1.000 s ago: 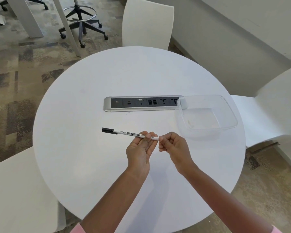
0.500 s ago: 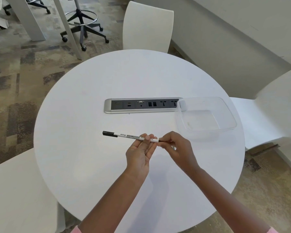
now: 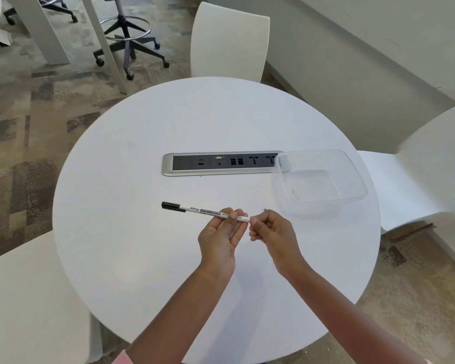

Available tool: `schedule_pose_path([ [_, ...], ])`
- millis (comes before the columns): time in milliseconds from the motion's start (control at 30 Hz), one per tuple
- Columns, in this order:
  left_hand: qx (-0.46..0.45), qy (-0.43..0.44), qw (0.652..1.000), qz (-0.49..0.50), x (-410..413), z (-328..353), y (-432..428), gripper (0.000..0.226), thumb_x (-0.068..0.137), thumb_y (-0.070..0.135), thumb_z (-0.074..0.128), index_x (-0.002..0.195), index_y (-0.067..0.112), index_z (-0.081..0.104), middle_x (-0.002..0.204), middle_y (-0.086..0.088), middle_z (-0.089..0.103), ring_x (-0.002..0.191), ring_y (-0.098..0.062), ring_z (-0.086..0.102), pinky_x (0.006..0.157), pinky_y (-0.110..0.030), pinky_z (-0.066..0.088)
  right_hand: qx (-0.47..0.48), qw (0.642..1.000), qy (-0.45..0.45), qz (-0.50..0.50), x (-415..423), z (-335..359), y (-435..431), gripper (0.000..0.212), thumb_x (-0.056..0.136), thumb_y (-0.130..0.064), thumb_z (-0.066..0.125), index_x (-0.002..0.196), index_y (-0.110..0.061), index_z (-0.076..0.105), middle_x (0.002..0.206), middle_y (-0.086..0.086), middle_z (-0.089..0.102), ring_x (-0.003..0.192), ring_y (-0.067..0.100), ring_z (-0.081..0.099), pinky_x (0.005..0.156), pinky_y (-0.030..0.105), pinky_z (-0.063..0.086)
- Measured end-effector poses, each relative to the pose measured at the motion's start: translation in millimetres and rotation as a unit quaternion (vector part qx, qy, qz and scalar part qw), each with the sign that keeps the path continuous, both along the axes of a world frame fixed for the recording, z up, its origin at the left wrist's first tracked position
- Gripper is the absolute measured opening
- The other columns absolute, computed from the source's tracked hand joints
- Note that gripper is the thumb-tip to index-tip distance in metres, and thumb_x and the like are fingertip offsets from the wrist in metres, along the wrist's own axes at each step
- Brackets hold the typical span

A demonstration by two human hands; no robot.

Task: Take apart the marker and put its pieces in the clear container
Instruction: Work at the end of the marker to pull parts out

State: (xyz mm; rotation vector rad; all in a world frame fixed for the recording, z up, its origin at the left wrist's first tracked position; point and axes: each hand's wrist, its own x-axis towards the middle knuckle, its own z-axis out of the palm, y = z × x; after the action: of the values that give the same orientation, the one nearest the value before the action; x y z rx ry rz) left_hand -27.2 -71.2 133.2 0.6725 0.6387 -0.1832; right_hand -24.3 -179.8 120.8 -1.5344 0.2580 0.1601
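Left hand (image 3: pixel 219 233), palm up, curls its fingers and thumb round the slim white marker (image 3: pixel 205 212) near the barrel's right end. It holds the marker level just above the round white table (image 3: pixel 142 258), with the black cap (image 3: pixel 172 206) still on and pointing left. Right hand (image 3: pixel 271 232) has its fingers bunched, thumb and forefinger pinching the bare tip of the barrel; whether an end plug sits in that pinch cannot be told. A tiny dark speck (image 3: pixel 265 210) shows just above its knuckles, too small to identify.

With only 2 fingertips on so little plastic, the pinch could slip. If a tight piece lets go suddenly, the 2 hands would probably jerk apart, and a small part could flick onto the table and roll off its edge. The clear rectangular plastic container (image 3: pixel 323 204) lies empty beyond the right hand, apart from it, so each piece must be carried over. 1 corner overlaps the grey socket strip (image 3: pixel 221 164), so it may rock when something drops in.
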Motion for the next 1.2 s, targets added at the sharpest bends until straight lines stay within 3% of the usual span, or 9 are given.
schedule_pose_path([
  [200,-0.056,0.016,0.998,0.003,2,3,1,0.01,0.087,-0.004,0.054,0.081,0.002,0.059,0.059,-0.005,0.073,0.056,-0.014,0.071,0.057,-0.023,0.059,-0.219,0.951,-0.215,0.044,2,-9,-9,0.022,0.083,0.009,0.055,0.074,-0.011,0.056,0.067,0.001,0.057,0.065,0.005,0.053,0.063,0.011,0.044],
  [367,-0.071,0.038,0.997,0.0,1,1,0,0.009,0.086,-0.005,0.054,0.081,0.001,0.059,0.058,-0.006,0.072,0.054,-0.015,0.071,0.057,-0.024,0.06,-0.418,0.772,-0.455,0.149,12,-14,-28,0.004,0.088,-0.002,0.049,0.085,-0.005,0.05,0.071,0.018,0.06,0.071,0.019,0.049,0.065,0.025,0.048],
  [400,-0.068,0.038,0.997,0.001,1,1,0,0.009,0.086,-0.005,0.054,0.081,0.001,0.059,0.057,-0.006,0.072,0.054,-0.015,0.071,0.058,-0.024,0.06,-0.43,0.762,-0.459,0.152,13,-15,-29,0.003,0.087,-0.002,0.05,0.086,-0.005,0.05,0.071,0.017,0.06,0.072,0.019,0.049,0.064,0.025,0.047],
  [467,-0.057,0.035,0.998,0.003,2,0,1,0.008,0.086,-0.004,0.055,0.081,0.001,0.059,0.057,-0.005,0.072,0.054,-0.014,0.071,0.058,-0.024,0.06,-0.368,0.839,-0.376,0.136,9,-13,-25,0.004,0.084,0.001,0.057,0.083,-0.003,0.055,0.074,0.01,0.061,0.072,0.012,0.052,0.065,0.02,0.048],
  [567,-0.035,0.025,0.999,0.006,3,-2,4,0.009,0.086,-0.003,0.056,0.08,0.002,0.06,0.058,-0.004,0.072,0.056,-0.012,0.071,0.059,-0.022,0.059,-0.09,0.988,-0.104,0.075,2,-2,-13,0.007,0.08,-0.008,0.066,0.08,-0.012,0.061,0.072,-0.002,0.063,0.065,0.003,0.06,0.065,0.013,0.05],
  [633,-0.019,0.02,1.0,0.004,3,-3,5,0.011,0.086,-0.003,0.056,0.078,0.003,0.06,0.059,-0.002,0.073,0.056,-0.011,0.071,0.059,-0.021,0.059,0.084,0.994,0.046,0.045,0,0,-9,0.01,0.078,-0.02,0.063,0.079,-0.011,0.063,0.065,-0.002,0.065,0.06,0.008,0.061,0.061,0.015,0.054],
  [733,-0.006,0.019,1.0,-0.001,1,-4,4,0.011,0.086,-0.003,0.057,0.078,0.004,0.06,0.059,-0.002,0.073,0.057,-0.011,0.071,0.06,-0.02,0.059,0.166,0.976,0.137,0.026,-1,1,-8,0.018,0.085,-0.019,0.059,0.073,-0.006,0.064,0.056,-0.004,0.065,0.054,0.006,0.061,0.057,0.014,0.054],
  [1033,-0.027,0.016,1.0,0.0,3,1,3,0.008,0.085,-0.002,0.057,0.08,0.003,0.06,0.059,-0.004,0.073,0.057,-0.013,0.071,0.06,-0.022,0.06,-0.017,0.996,-0.066,0.051,1,1,-13,0.016,0.081,0.002,0.061,0.072,-0.011,0.063,0.054,-0.009,0.066,0.053,0.005,0.059,0.057,0.013,0.051],
  [1200,-0.038,0.019,0.999,-0.006,3,2,1,0.008,0.085,-0.002,0.057,0.079,0.002,0.06,0.06,-0.005,0.073,0.058,-0.015,0.072,0.059,-0.023,0.06,-0.231,0.933,-0.252,0.114,4,0,-26,0.014,0.08,0.004,0.062,0.077,-0.01,0.063,0.074,-0.012,0.062,0.073,0.004,0.058,0.07,0.009,0.047],
])
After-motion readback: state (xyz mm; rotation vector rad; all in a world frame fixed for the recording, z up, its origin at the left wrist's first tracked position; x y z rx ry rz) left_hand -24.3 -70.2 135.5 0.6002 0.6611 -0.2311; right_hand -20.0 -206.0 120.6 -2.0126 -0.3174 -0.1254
